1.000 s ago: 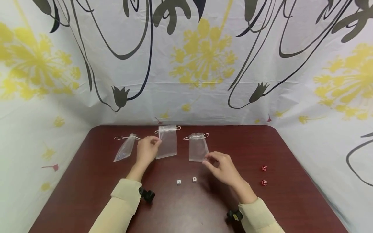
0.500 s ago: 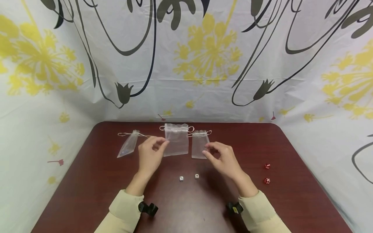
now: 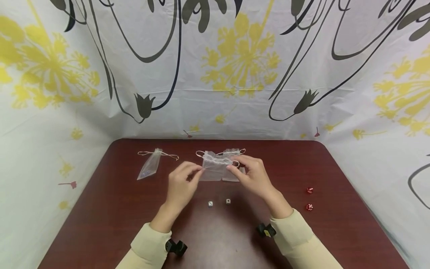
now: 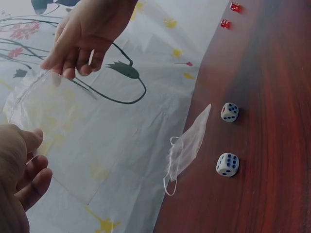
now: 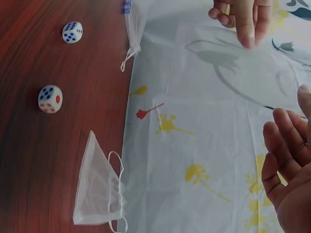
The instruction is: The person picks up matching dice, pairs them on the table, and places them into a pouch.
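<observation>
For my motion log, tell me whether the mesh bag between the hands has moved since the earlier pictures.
Yes: in the head view, the mesh bag has moved right against the left white die, from left of it to extending past it.

Head view: bright, even, diffuse light, seemingly from above; colours warm, focus fair. Table (image 3: 218,239) shows whitish sheen at near middle. Soft shadows under right hand (image 3: 253,177) and, fainter, left hand (image 3: 181,186). Patterned cloth (image 3: 174,129) pale, its print stretched toward frame edges. White dice (image 3: 210,204) too small for crisp pips. Both wrist views dimmer, cooler, slightly hazy. Left wrist: milky veil over upper table; red dice (image 4: 235,7) soft. Sheer bag (image 4: 82,126) washes out against cloth.
</observation>
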Available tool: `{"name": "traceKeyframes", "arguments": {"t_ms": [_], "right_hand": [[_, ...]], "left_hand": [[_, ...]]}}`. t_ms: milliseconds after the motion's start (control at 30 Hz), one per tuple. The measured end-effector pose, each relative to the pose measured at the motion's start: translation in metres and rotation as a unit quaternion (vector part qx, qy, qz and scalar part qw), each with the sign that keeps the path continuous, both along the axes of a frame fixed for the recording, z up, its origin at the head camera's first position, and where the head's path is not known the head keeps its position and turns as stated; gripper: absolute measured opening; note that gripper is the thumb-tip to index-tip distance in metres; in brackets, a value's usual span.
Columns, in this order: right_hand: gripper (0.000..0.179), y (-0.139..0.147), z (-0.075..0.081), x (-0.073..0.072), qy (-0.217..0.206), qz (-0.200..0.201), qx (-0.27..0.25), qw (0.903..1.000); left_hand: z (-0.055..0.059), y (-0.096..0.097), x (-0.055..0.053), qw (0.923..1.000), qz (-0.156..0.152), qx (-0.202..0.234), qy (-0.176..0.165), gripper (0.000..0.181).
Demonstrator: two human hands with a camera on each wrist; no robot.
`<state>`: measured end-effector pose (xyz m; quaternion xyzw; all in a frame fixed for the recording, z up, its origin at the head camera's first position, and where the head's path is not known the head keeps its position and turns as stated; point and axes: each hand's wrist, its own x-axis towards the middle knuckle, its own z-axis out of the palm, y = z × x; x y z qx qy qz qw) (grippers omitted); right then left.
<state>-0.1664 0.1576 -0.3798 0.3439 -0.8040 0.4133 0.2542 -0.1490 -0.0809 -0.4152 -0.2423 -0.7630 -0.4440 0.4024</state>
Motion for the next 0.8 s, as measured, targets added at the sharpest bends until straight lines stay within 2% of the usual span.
{"name": "traceKeyframes", "arguments": {"t_ms": [133, 233, 300, 367, 467, 533, 633, 800], "right_hand": [[0.009, -0.005, 0.000, -0.001, 0.015, 0.011, 0.009, 0.9998], [0.009, -0.006, 0.001, -0.002, 0.021, 0.018, 0.006, 0.9996], [0.012, -0.006, 0.003, -0.002, 0.027, 0.023, 0.003, 0.9994], [0.013, -0.006, 0.005, -0.002, 0.029, 0.028, 0.000, 0.9992], [0.016, -0.006, 0.009, 0.000, 0.035, 0.037, -0.008, 0.9987], [0.017, -0.006, 0.012, 0.001, 0.031, 0.042, -0.019, 0.9984], [0.017, -0.006, 0.015, 0.004, 0.018, 0.052, -0.044, 0.9975], [0.010, -0.008, 0.018, 0.005, -0.002, 0.073, -0.059, 0.9956]], "left_hand": [[0.001, 0.000, 0.002, 0.9999, -0.012, -0.001, -0.010, 0.012], [0.002, -0.001, 0.003, 0.9974, -0.039, 0.039, -0.046, 0.017], [0.005, -0.003, 0.003, 0.9916, -0.069, 0.073, -0.082, 0.028], [0.011, -0.004, 0.003, 0.9827, -0.104, 0.099, -0.117, 0.038], [0.021, -0.005, 0.005, 0.9733, -0.135, 0.104, -0.153, 0.044], [0.027, -0.006, 0.007, 0.9721, -0.141, 0.102, -0.157, 0.041], [0.033, -0.008, 0.010, 0.9761, -0.128, 0.092, -0.150, 0.039], [0.039, -0.013, 0.011, 0.9749, -0.152, 0.073, -0.145, 0.041]]}}
